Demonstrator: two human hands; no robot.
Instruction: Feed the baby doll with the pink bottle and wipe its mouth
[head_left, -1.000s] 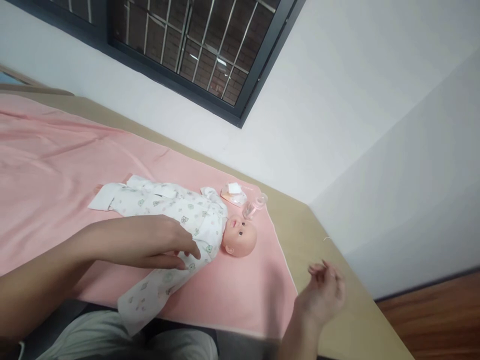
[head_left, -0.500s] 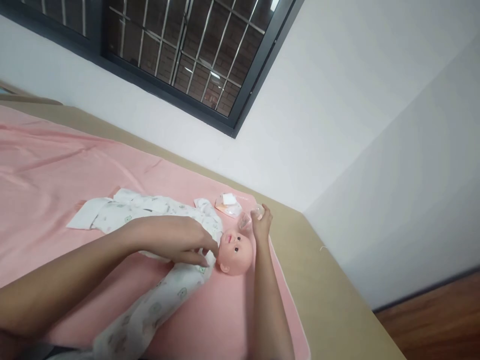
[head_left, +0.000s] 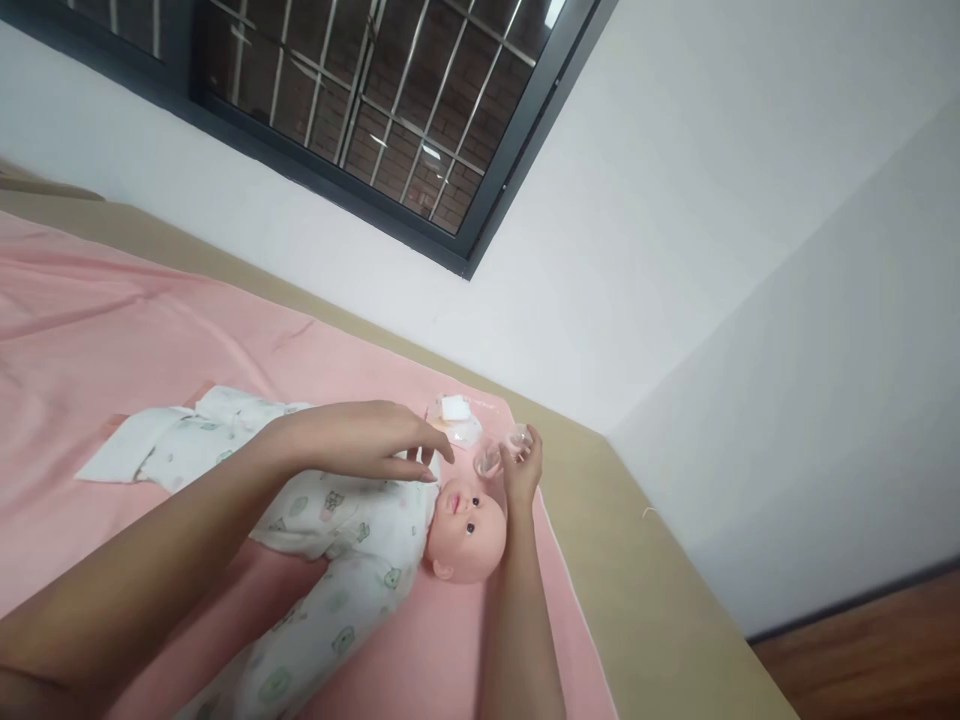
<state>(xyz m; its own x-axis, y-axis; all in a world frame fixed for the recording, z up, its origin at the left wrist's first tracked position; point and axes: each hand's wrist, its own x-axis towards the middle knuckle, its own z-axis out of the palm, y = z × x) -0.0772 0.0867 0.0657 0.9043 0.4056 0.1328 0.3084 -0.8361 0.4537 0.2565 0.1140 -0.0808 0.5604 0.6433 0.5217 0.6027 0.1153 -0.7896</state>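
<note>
Pinching the domed end of a clear bottle [head_left: 487, 460] between the thumb and curled fingers of the right hand [head_left: 523, 465], just beside the head of a bald doll [head_left: 466, 532], at one o'clock from it. Cannot tell from this angle whether resting on the cloth or lifted. Reaching up from six o'clock with the right forearm, close along the crown of the doll's head.

Holding the left hand [head_left: 375, 440] palm down over the doll's upper body, at ten o'clock from its head, with nothing in the grasp: fingers loosely spread and bent, thumb apart, tips near the neck. Hard to tell whether touching the clothing there.

Lying on its back on a pink cloth [head_left: 420, 640], with legs towards nine o'clock and the near sleeve stretched out towards eight. Dressed in white with small green and grey prints, partly hidden behind the left forearm.

Set at twelve o'clock from the doll's head, a packet [head_left: 463, 427] with a white top, near the bottle. Spread beneath the cloth, a tan surface [head_left: 637, 560], bare at three o'clock. Mounted above at eleven to twelve, a dark-framed window [head_left: 375, 100] with metal bars.
</note>
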